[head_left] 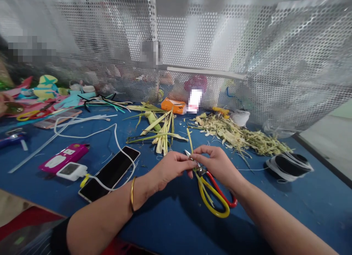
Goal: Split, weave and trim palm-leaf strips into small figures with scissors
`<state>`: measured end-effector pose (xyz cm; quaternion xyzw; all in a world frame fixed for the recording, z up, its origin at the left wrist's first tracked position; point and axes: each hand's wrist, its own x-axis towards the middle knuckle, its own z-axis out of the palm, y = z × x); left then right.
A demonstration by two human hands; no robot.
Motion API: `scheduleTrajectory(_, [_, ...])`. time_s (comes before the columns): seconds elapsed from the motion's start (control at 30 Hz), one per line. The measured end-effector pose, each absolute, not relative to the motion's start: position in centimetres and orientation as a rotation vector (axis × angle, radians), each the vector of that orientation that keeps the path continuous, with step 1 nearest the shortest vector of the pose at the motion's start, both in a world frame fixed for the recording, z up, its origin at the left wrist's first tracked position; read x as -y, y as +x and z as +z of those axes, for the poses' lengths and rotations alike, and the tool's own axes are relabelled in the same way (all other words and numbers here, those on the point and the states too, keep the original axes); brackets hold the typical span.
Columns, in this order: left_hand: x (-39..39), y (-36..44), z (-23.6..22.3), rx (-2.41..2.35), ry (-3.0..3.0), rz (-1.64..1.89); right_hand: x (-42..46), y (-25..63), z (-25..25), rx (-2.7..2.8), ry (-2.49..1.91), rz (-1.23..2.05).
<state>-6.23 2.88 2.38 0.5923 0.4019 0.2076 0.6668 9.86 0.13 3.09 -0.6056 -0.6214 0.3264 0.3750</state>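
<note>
- In the head view, the left hand (174,167) and right hand (216,162) meet just right of the centre of the frame.
- The fingers of both hands are bent closed and pinch a thin pale-green strip (189,138); its upper end points up the frame, and pale-green ends hang below the hands.
- The scissors (217,196) lie at the hands, metal tips pointing up and left, with one yellow and one red handle loop below; whether the fingers grip them is hidden.
- A gold bangle (132,194) circles the left wrist.
- On the blue surface (165,225), above the hands, green and pale husk strips (164,135) lie crossed in a loose pile.
- An orange packet (173,106) sits behind that pile, near the perforated screen (192,39).
- A long heap of shredded husk (236,134) spreads across the right of centre.
- A black spool (288,167) wound with white thread lies at the right of the frame.
- Left of the hands are a dark phone (111,172), a magenta case (64,158), a small white device (72,170) and a looping white cable (117,137).
- Coloured strips and cut pieces (46,92) crowd the upper left.
</note>
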Motion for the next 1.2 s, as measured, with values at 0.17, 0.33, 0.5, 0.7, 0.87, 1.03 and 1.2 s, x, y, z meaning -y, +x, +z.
scheduleTrajectory(0.17, [-3.0, -6.3, 2.3, -0.859, 1.324, 0.468, 0.2, 9.2, 2.9, 1.359, -1.468, 0.929])
scheduleTrajectory(0.33, [-3.1, -6.3, 2.4, -0.815, 1.351, 0.437, 0.4, 9.0, 2.5, 1.447, -1.47, 0.703])
scheduleTrajectory(0.5, [-2.9, -6.3, 2.3, -0.824, 1.361, 0.409, 0.4, 8.9, 2.1, 1.537, -1.439, 0.535])
scheduleTrajectory(0.7, [-2.6, -6.2, 2.3, -0.82, 1.422, 0.398, 0.1, 9.0, 2.0, 1.664, -1.396, 0.33])
scheduleTrajectory(0.87, [-2.9, -6.1, 2.3, -0.843, 1.31, 0.565, -0.1, 10.6, 3.2, 1.847, -1.394, -0.017])
scheduleTrajectory(1.03, [-3.7, -6.5, 2.1, -0.839, 1.16, 0.694, -0.2, 12.8, 4.4, 1.703, -1.683, 0.046])
scheduleTrajectory(1.2, [-3.7, -6.5, 2.1, -0.846, 1.148, 0.671, -1.0, 12.6, 3.4, 1.566, -1.619, 0.868])
